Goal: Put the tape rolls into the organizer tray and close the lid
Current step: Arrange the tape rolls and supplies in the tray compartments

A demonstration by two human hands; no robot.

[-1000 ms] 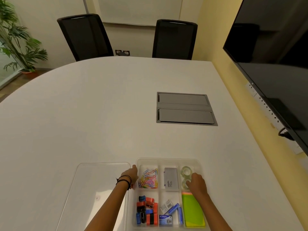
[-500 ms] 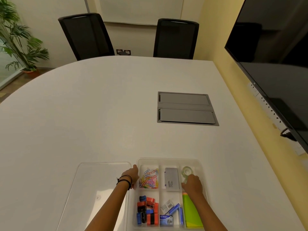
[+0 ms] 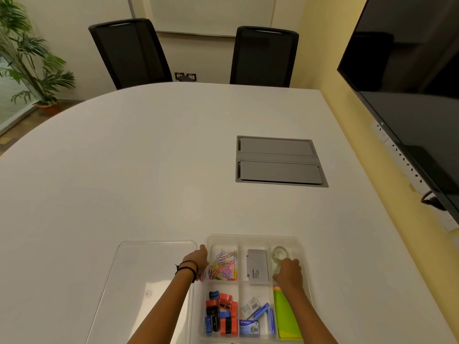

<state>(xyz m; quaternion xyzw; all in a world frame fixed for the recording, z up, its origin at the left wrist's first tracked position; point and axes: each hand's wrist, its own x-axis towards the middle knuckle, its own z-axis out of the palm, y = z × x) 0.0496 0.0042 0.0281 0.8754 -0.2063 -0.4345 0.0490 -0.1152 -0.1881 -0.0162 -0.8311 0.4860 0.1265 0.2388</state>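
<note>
R hand on tape rolls (tray).

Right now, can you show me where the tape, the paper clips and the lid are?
tape [image 3: 280, 252]: head view, top of the roll.
paper clips [image 3: 224, 266]: head view, middle of the pile.
lid [image 3: 139, 276]: head view, flat clear middle.

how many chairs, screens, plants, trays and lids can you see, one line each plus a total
chairs: 2
screen: 1
plant: 1
tray: 1
lid: 1
total: 6
</note>
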